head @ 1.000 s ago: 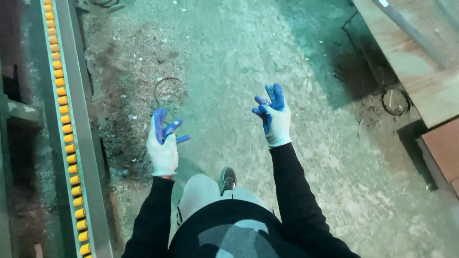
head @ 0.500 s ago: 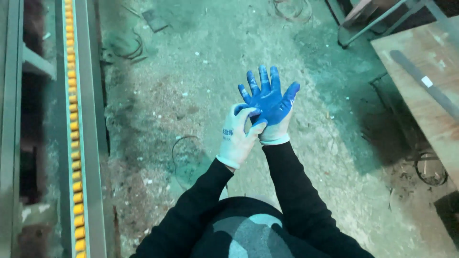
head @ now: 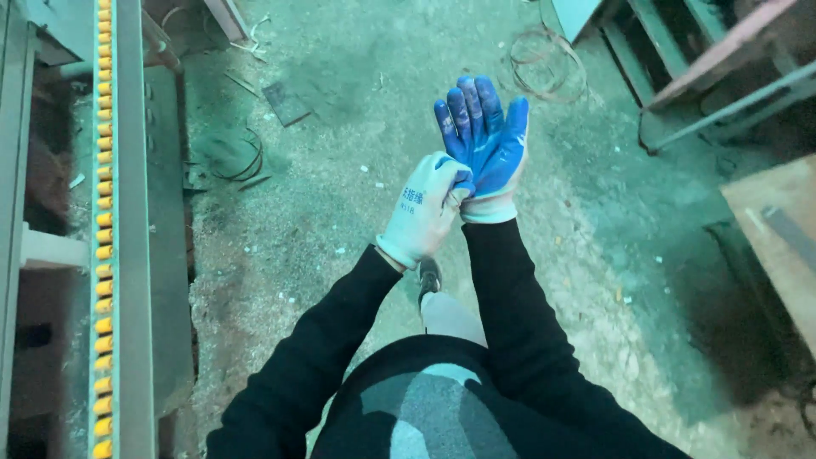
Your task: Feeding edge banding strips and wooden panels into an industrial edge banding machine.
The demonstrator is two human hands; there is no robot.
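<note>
Head cam looking straight down here: the right hand (head: pixel 486 144) is up in front of the body with its fingers straight and close together, blue-coated palm facing the camera, so it's wide open and not holding anything itself. The left hand (head: pixel 427 206) is curled in against it from the left side, white knit back toward us, with its fingertips pinching the edge of the right glove (head: pixel 493 166) just at the base of the palm, near the white cuff (head: pixel 488 210). So the glove being gripped sits right at the left hand's fingertips, touching, directly to its right and a bit above. Both arms are in black sleeves (head: pixel 518 289) that meet over the chest at the bottom of the shot. Below the hands you can spot one shoe (head: pixel 429 276) on a dusty concrete floor (head: pixel 340 170) with sawdust scattered about. Down the left edge runs a long metal rail with a row of yellow rollers (head: pixel 104 221). A loop of wire (head: pixel 548 64) lies on the floor just above the raised hand, and a wooden board (head: pixel 778 229) sits well apart at the right edge.
</note>
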